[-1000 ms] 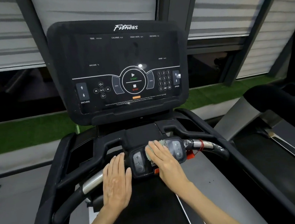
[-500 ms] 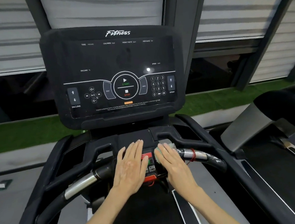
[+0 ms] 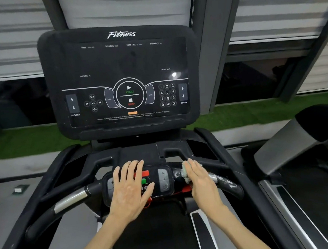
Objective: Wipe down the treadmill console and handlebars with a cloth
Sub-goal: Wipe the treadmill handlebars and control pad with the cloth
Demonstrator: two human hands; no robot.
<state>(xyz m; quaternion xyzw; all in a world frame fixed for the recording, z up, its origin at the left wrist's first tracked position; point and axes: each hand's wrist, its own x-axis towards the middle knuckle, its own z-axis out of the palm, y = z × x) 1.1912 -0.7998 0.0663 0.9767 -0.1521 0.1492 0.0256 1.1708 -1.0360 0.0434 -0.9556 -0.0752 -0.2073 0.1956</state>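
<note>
Head view's live on my end. Where are the hands?

Both are low in frame, at the crossbar. My left hand (image 3: pixel 131 188) lies flat on the control pod (image 3: pixel 163 180) in the middle of the handlebar (image 3: pixel 71 200). The fingers are straight and close together, gripping nothing.

And the right?

My right hand (image 3: pixel 201 182) is just right of the pod, palm down with the fingers straight too, pressing the cloth (image 3: pixel 185 173) onto the bar. Nothing is curled round it; it's a flat press.

How much cloth can you see?

Only a pale, crumpled edge poking out on the thumb side, between the hand and the pod. The rest is under the palm.

What's showing on the pod?

A red button (image 3: pixel 145 173) and a green button (image 3: pixel 145 180) sit right beside my left fingers, and there's a plus-minus rocker on the pod's right side. A red cord (image 3: pixel 185 190) runs along its lower edge toward my right hand.

Console?

The console (image 3: pixel 124 78) stands upright above the hands, well apart from both. Its screen is dark, with "Fitness" across the top and START and STOP in the centre ring. There's a keypad to the right and a bright glare spot near the speed label.

Surroundings?

There's a second treadmill (image 3: pixel 291 153) on the right, a green turf strip (image 3: pixel 33 142) behind, and blinds (image 3: pixel 11 38) above that. The picture's slightly soft, so I can't read the fine print under the ring.
</note>
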